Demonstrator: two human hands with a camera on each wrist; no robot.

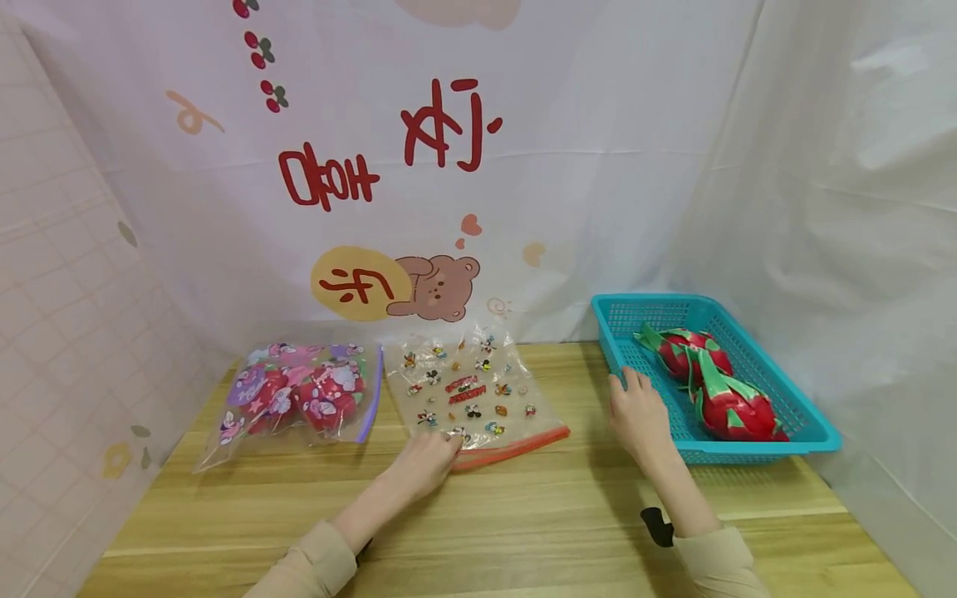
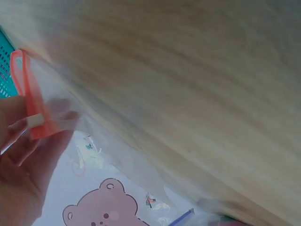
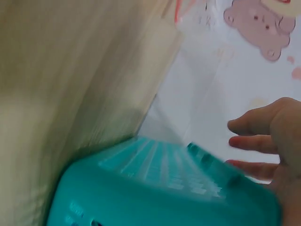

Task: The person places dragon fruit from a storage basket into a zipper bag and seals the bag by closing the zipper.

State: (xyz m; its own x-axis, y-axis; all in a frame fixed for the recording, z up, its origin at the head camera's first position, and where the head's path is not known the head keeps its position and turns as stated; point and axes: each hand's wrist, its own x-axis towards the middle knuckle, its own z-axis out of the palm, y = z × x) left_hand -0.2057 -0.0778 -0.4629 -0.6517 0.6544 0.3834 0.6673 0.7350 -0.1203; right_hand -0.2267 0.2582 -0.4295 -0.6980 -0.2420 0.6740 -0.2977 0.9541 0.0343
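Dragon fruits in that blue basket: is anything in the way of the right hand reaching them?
Only the basket's left rim: the right hand is at that rim, while the dragon fruits lie inside, farther right. Nothing else visible stands between.

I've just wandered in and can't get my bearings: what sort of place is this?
Probably a small staged tabletop booth: a creased white sheet printed with a cartoon bear hangs behind a wood-grain table, where a teal plastic basket holds two dragon fruits.
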